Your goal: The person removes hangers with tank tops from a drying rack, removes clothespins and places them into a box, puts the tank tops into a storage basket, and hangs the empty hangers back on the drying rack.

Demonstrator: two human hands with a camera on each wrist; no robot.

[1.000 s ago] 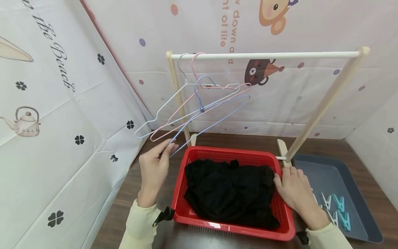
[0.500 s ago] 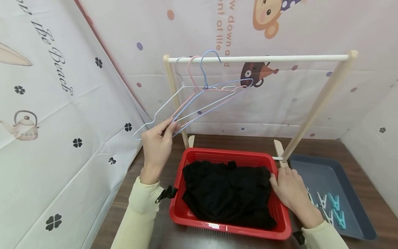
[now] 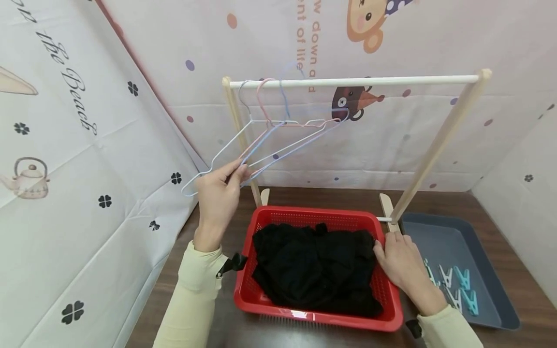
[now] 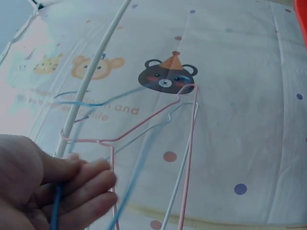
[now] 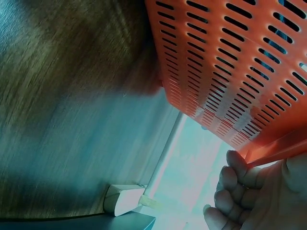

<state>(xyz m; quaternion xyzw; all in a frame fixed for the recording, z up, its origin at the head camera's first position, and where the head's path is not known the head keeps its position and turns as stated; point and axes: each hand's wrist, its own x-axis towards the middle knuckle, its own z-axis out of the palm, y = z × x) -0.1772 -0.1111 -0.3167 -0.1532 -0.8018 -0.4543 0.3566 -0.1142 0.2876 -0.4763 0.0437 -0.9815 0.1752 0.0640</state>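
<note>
My left hand (image 3: 219, 198) pinches the lower left corner of a blue wire hanger (image 3: 261, 141) between thumb and fingers. The hanger's hook is at the white bar (image 3: 370, 81); its upper part is blurred, and I cannot tell whether it rests on the bar. Behind it, a pink hanger (image 3: 260, 99) and a white hanger (image 3: 226, 147) hang at the bar's left end. My right hand (image 3: 402, 261) grips the right rim of a red basket (image 3: 317, 212), thumb over the rim and fingers curled outside. Black cloth (image 3: 313, 270) lies bunched in the basket.
A wooden rack with a right post (image 3: 437, 150) stands behind the basket. At the right, a grey tray (image 3: 474, 261) holds several white and turquoise clothespins (image 3: 462, 278). Printed cloth walls (image 3: 143, 145) enclose the brown table (image 3: 174, 285) at the back and sides.
My left hand has lifted the blue hanger up, its hook going from below the bar to bar height. My right hand stays on the basket rim. The view has shifted slightly.
</note>
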